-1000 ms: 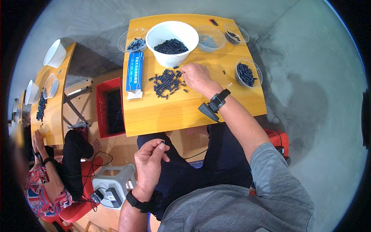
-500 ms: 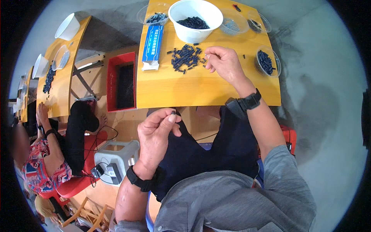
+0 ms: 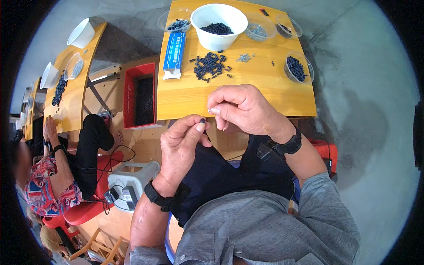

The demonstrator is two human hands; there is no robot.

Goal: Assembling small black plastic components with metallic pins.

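Note:
My left hand (image 3: pixel 179 143) is closed just off the table's near edge, with a small black cylinder (image 3: pixel 202 120) pinched upright between thumb and forefinger. Beside it on the right, my right hand (image 3: pixel 247 108) is also in a pinch. A tiny silvery piece (image 3: pixel 210 111) shows at its fingertips, too small to name surely. The two sets of fingertips are close but apart. On the yellow table (image 3: pixel 265 99), beyond my hands, lies a loose pile of similar black cylinders (image 3: pixel 208 65). Right of that pile is a small heap of thin silvery pieces that look like screws (image 3: pixel 245 57).
Behind the pile stands a white bucket (image 3: pixel 219 42) holding black pieces, with a blue box (image 3: pixel 174 57) to its left. Clear plastic bowls (image 3: pixel 304 70) of small parts line the far and right sides. A red bin (image 3: pixel 132 97) stands left; a person (image 3: pixel 55 176) sits at another table.
My right hand has come back from beside the pile toward my left hand, uncovering the silvery heap. My left hand stays nearly in place, still holding the black cylinder.

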